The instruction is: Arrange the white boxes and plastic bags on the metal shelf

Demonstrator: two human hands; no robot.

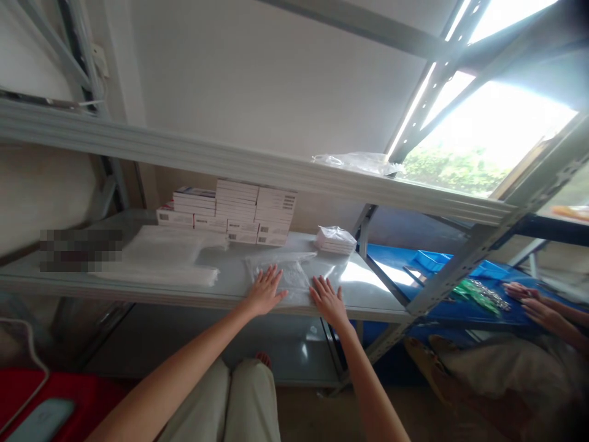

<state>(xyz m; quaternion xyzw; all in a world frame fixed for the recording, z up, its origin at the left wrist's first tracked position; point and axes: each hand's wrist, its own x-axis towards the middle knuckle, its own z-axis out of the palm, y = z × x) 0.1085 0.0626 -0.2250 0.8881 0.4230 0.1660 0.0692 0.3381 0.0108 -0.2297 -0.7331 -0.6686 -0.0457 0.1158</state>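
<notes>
While the left hand [265, 290] and right hand [327, 299] lie flat, fingers spread, on the clear plastic bag [288, 273] at the shelf [221, 294] edge, smoothing seems underway; gripping an edge likely follows.

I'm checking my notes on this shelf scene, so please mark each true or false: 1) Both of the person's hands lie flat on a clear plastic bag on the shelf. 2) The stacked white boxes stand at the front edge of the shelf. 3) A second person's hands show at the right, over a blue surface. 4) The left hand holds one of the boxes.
1) True: the left hand and right hand press flat, fingers spread, on the clear plastic bag on the shelf.
2) False: the white boxes stand at the back, near the wall.
3) True: another person's hands are over the blue surface.
4) False: it holds nothing; it lies open on the bag.
</notes>
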